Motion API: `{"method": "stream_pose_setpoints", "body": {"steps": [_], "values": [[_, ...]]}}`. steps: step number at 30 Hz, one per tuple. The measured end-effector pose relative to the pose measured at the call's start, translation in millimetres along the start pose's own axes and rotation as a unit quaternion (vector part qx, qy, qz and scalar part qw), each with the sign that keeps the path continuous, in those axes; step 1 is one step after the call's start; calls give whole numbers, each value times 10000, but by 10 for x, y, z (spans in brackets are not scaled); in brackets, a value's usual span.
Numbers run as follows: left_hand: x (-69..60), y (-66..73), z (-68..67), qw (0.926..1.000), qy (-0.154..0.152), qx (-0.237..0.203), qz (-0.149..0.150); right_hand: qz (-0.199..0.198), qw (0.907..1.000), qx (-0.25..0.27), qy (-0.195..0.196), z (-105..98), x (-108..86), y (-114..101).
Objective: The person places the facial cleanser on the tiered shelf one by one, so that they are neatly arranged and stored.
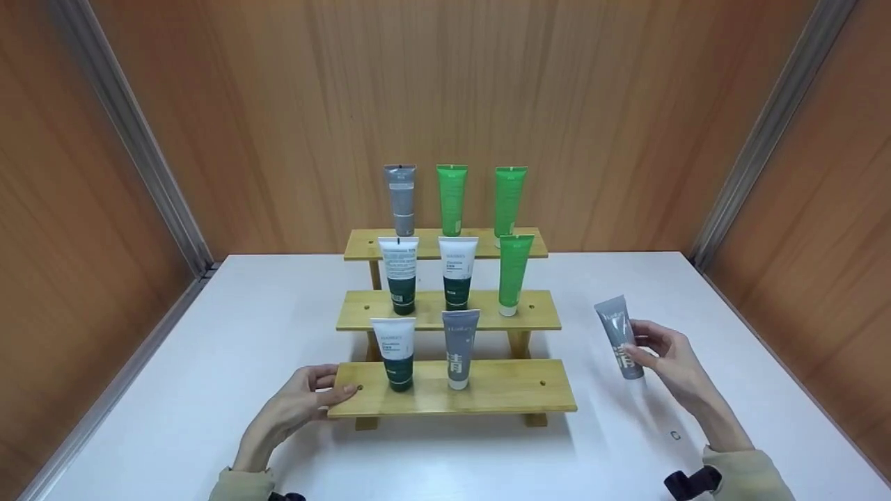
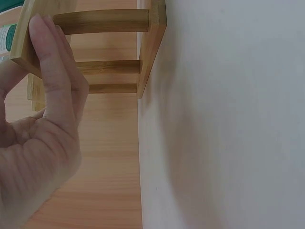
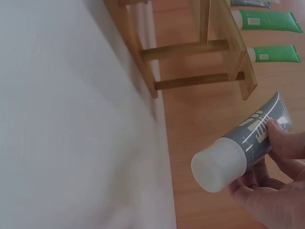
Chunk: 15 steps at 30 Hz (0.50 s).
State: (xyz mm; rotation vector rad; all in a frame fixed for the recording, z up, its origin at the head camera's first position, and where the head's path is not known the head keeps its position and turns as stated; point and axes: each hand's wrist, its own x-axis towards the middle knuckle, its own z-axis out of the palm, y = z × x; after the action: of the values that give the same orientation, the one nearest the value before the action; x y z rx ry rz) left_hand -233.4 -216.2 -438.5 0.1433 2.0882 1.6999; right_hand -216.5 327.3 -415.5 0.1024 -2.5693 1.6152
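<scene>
My right hand holds a grey squeeze tube between thumb and fingers, off the table to the right of the stand. Its white cap points down in the head view. At the left, my left hand grips the end of the bottom shelf of a three-tier wooden display stand, thumb on top and fingers beneath. On that shelf stand a white-and-dark-green tube and another grey tube, both upright on their caps. The shelf's right end bears no tube.
On the middle shelf are two white-and-green tubes and a green tube. The top shelf carries a grey tube and two green tubes. Wooden panels enclose the white table at back and sides.
</scene>
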Motion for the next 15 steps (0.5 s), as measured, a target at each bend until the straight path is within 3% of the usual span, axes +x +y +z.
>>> {"method": "stream_pose_setpoints", "body": {"steps": [15], "values": [[2, 7, 5, 9999, 80, 20, -96, -83, 9992, 390, 85, 202, -17, -225]]}}
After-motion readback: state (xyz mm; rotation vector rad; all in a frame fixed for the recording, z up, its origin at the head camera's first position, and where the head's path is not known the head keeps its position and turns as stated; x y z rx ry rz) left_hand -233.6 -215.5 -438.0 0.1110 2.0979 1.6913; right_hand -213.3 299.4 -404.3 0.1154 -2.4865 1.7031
